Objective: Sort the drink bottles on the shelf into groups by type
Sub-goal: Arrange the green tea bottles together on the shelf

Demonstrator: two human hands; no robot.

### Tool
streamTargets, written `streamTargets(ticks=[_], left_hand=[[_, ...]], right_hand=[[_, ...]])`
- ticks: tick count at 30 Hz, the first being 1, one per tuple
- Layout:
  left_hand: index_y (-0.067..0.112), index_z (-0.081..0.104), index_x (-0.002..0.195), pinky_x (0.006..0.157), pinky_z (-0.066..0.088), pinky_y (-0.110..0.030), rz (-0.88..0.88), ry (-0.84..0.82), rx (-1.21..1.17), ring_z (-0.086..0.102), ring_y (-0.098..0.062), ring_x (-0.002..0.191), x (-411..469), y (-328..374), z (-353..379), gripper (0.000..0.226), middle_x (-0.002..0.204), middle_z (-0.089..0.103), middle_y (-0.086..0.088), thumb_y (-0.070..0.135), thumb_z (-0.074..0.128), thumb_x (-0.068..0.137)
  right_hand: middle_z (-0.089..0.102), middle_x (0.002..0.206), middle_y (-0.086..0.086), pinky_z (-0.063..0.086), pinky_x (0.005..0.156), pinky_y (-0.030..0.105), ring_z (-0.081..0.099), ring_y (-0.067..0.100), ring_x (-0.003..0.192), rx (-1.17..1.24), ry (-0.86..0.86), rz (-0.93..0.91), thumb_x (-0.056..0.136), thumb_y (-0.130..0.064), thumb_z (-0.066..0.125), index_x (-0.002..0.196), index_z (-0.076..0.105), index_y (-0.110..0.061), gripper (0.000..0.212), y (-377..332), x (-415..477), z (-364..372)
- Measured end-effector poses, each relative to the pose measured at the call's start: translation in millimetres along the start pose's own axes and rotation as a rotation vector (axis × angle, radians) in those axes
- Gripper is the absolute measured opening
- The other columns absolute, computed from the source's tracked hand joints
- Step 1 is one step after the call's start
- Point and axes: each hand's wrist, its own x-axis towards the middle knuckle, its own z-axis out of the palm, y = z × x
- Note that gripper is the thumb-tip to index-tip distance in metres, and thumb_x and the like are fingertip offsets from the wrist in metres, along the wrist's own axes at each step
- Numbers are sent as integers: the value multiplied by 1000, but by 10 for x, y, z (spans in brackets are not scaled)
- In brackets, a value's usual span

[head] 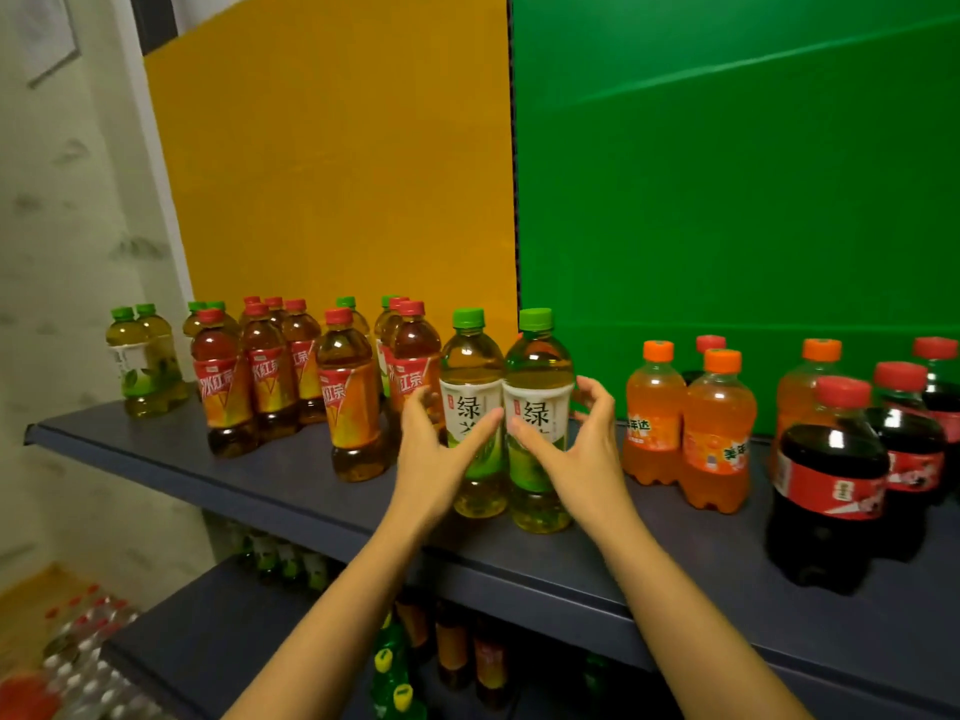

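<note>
At the shelf's (291, 491) front edge, your left hand (434, 459) and right hand (582, 454) are spread, cupping two upright green tea bottles (537, 407) standing side by side. Full, they're likely heavy and slick; grip the labelled waists. Iced red tea bottles (353, 402) stand left, orange sodas (717, 433) right.

Backdrop and surroundings of a dark shelving unit

A yellow-orange panel (337, 163) and a green panel (737, 200) stand side by side behind the shelf, meeting at a vertical seam near the middle of the view. To the left is a pale wall (57, 262) with faint grey markings, and a framed sheet (49, 33) hangs on it near the top corner. At the lower left, shrink-wrapped packs of clear water bottles (88, 652) with red caps sit on a wood-toned floor (31, 600).
</note>
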Motion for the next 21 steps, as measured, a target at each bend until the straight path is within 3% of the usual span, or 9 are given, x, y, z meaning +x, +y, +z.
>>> streamTargets(ticks=[2, 4, 6, 10, 14, 16, 21], left_hand=[[29, 38, 122, 83, 51, -24, -34, -48, -55, 57, -5, 105, 102, -50, 40, 67, 118, 56, 6, 43, 76, 69], [24, 48, 118, 80, 52, -22, -64, -124, -194, 61, -9, 104, 204, -128, 75, 65, 113, 62, 6, 39, 80, 64], [16, 53, 119, 83, 53, -26, -83, -206, -310, 63, -16, 106, 274, -198, 109, 66, 114, 65, -1, 34, 81, 63], [17, 61, 108, 75, 53, -18, -64, -171, -414, 67, -11, 97, 258, -183, 171, 29, 104, 69, 1, 12, 67, 79], [23, 64, 105, 84, 54, -28, 24, -40, -333, 66, -14, 101, 165, -166, 127, 42, 104, 71, 0, 38, 75, 67], [28, 65, 99, 83, 55, -30, 32, 14, -304, 67, -13, 96, 100, -137, 29, 43, 98, 72, 3, 47, 72, 61], [24, 67, 94, 70, 57, -27, 33, 114, -321, 69, -15, 85, -13, -46, -508, 38, 88, 74, 2, 43, 73, 62]], right_hand=[[43, 133, -1, 45, 94, 28, 47, 13, 117, 72, -49, 97, 71, -38, 75, 138, 20, -19, 88, 31, 47, 78], [50, 123, -3, 46, 81, 18, 52, 10, 107, 103, -65, 161, 72, -37, 74, 137, 22, -19, 85, 60, 77, 125], [54, 111, -7, 44, 68, 12, 53, 6, 97, 94, -47, 179, 73, -35, 74, 127, 34, -20, 69, 100, 95, 148], [57, 94, -14, 42, 64, 11, 54, -3, 85, 97, -9, 156, 76, -37, 70, 108, 45, -24, 43, 186, 115, 167], [57, 89, -21, 42, 64, 11, 55, -8, 82, 106, 29, 68, 73, -45, 66, 93, 47, -34, 30, 165, 75, 186], [60, 90, -20, 43, 66, 13, 57, -7, 83, 133, 26, 50, 65, -55, 62, 89, 49, -36, 33, 131, 39, 211], [64, 97, -17, 46, 73, 18, 61, -3, 90, 223, -75, 28, 55, -61, 60, 101, 54, -35, 53, -9, -8, 463]])
